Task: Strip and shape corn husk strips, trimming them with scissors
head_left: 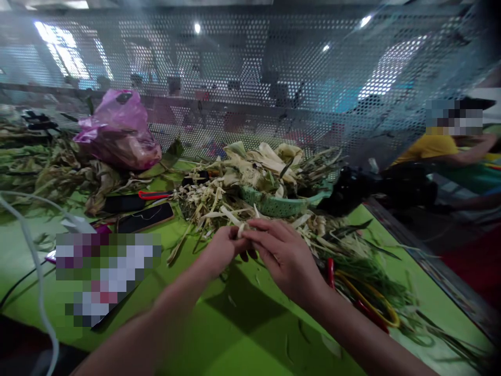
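Just above the green tabletop, my left hand and my right hand meet at their fingertips. Between them they pinch a pale strip of dried corn husk, which looks folded or knotted. Its thin ends stick up past the fingers; the rest is hidden by the hands. Right behind it, a green basket holds a heap of dried husks. Loose husk scraps lie against the basket's left side.
A pink plastic bag, a phone and a red-edged tool lie left. Red-handled scissors, a yellow loop and green strands lie right, near a black device. Behind is a perforated screen; a person in yellow sits right.
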Demonstrator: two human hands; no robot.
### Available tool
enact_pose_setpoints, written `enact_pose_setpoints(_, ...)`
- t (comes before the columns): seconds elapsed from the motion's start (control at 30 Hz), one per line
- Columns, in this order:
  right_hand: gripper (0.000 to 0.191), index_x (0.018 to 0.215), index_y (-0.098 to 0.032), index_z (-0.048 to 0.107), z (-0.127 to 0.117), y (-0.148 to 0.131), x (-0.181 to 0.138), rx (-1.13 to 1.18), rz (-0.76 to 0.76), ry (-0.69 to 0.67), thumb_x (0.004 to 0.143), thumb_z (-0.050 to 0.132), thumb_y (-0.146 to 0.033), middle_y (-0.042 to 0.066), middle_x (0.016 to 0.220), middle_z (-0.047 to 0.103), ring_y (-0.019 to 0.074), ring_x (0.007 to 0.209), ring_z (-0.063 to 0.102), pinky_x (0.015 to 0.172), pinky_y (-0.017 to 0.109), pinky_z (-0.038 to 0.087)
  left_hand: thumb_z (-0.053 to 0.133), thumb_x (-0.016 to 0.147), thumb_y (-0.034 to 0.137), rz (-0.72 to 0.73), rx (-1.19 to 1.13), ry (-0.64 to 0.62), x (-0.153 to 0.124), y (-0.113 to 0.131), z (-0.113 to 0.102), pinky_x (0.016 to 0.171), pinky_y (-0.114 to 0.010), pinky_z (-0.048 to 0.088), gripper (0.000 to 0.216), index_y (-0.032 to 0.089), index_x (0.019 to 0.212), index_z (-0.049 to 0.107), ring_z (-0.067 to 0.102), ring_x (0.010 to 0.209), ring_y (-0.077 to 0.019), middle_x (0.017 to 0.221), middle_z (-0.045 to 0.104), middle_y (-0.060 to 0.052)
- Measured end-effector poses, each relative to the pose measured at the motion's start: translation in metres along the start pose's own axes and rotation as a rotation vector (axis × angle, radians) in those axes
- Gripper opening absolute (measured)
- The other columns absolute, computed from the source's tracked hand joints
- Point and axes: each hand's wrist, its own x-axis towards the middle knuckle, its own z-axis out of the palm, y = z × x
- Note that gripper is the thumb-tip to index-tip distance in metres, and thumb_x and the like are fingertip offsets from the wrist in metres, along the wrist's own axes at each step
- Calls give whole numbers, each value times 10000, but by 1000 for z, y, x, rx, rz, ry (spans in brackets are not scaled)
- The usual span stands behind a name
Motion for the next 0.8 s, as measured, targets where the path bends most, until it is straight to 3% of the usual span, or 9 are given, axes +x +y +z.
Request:
enact_pose_setpoints(0.13, 189, 1011, -214, 648, 0, -4, 1, 88, 89, 99, 866, 536, -171, 78, 1059, 634, 226, 1021, 558, 869, 377, 438, 719, 703, 352, 33, -409, 196, 2, 1, 3, 604, -204, 443, 250, 128, 791, 651, 583, 615, -105, 696, 655, -42)
enact_pose_setpoints(0.3, 77, 909, -213, 627, 18, -11, -1, 285, 257, 27, 838, 599, -205, 37, 951, 646, 188, 904, 582, 778, 311, 453, 743, 687, 354, -35, -588, 303, 2, 0, 8, 686, -230, 490, 304, 136, 882, 656, 645, 752, -140, 807, 696, -63)
enact_pose_setpoints(0.5, 62, 852, -197, 614, 37, -11, -1, 243, 350, 57, 840, 594, -254, 39, 875, 656, 182, 788, 577, 674, 292, 427, 757, 666, 356, 13, -566, 365, -1, -2, 17, 833, -282, 482, 307, 131, 857, 672, 642, 790, -141, 842, 697, -58)
enact_pose_setpoints(0.63, 73, 806, -190, 601, 42, -10, -1, 132, 313, 65, 843, 579, -249, 44, 825, 649, 182, 739, 560, 645, 290, 399, 745, 677, 371, 10, -551, 356, -3, -2, 20, 858, -299, 468, 324, 126, 880, 681, 638, 808, -151, 848, 699, -69)
enact_pose_setpoints(0.8, 83, 752, -184, 562, 39, -10, 0, 101, 277, 20, 833, 548, -197, 39, 775, 620, 174, 713, 530, 642, 282, 376, 711, 701, 405, 70, -327, 399, -3, -1, 15, 789, -279, 464, 322, 126, 861, 690, 617, 797, -158, 816, 687, -60)
